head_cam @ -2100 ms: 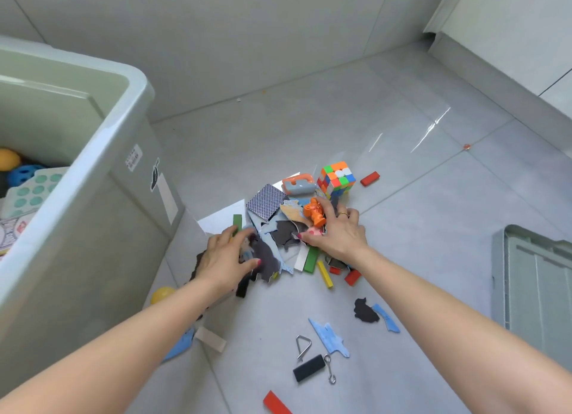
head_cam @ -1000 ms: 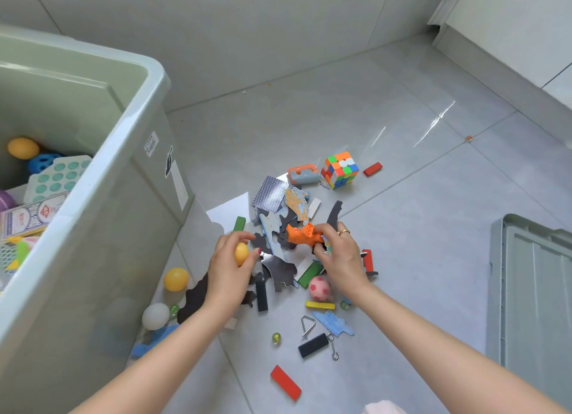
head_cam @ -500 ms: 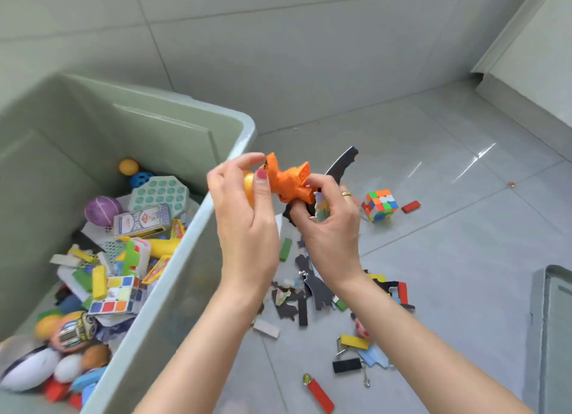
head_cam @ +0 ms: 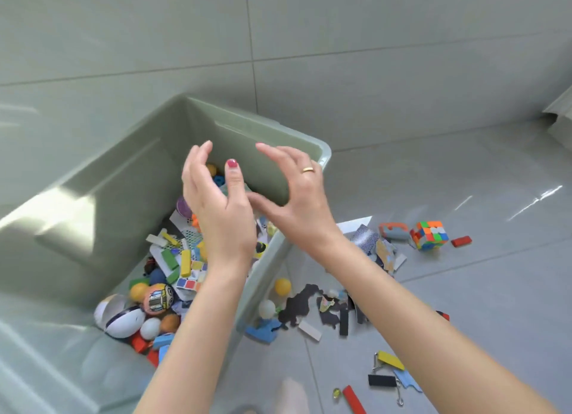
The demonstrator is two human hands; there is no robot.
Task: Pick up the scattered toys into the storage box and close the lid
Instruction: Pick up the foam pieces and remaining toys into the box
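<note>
A: Dozens of toys (head_cam: 173, 277) are lying heaped inside the green storage box (head_cam: 102, 203) on the left, among them a white and navy ball (head_cam: 119, 320) near the bottom corner and yellow and green blocks higher up.

B: And the hands?

A: Both are hovering over the box's open top. The left hand (head_cam: 221, 209) is holding nothing, its fingers loosely spread and gently bent, thumb pointing up. The right hand (head_cam: 294, 197) is hanging just beside it, fingers likewise relaxed and apart, a ring (head_cam: 308, 170) showing on one finger.

B: Are the hands touching?

A: Possibly at the thumbs; the overlap is making that hard to judge.

B: What is sitting to the right?

A: More toys are lying scattered on the grey tiled floor (head_cam: 464, 305): dark puzzle pieces (head_cam: 298, 305) and a yellow ball (head_cam: 282, 286) beside the box wall, then a colourful puzzle cube (head_cam: 429, 235) with a red block (head_cam: 461, 241) just beyond it. Nearer the person, a yellow block (head_cam: 390, 360) and a black block (head_cam: 382, 380) are resting close together.
</note>
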